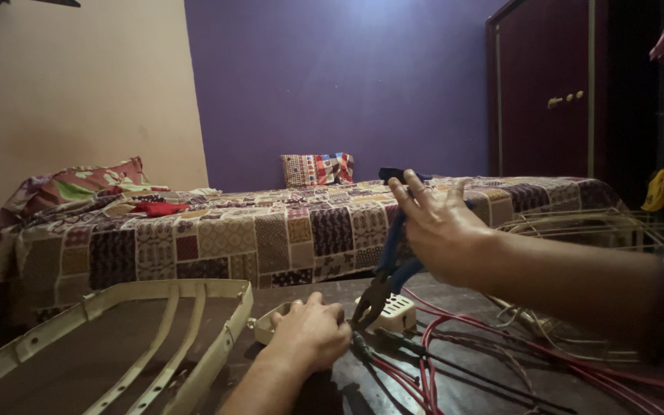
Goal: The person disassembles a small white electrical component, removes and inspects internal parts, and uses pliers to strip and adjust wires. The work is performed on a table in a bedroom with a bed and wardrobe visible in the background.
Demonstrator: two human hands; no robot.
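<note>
My right hand (439, 227) grips the blue handles of a pair of pliers (386, 280), jaws pointing down toward the floor. The plier tips sit just left of a small cream vented plastic part (397, 311). My left hand (310, 332) is closed low on the floor, holding the end of a bundle of red and black wires (432, 369) right under the plier jaws. A cream round plastic piece (264, 327) peeks out behind my left hand.
A cream plastic fan frame (117, 338) lies at the lower left. A wire fan guard (585, 230) rests at the right. Behind stands a bed (270, 230) with a patchwork cover and pillows, and a dark wardrobe (547, 92) at the right.
</note>
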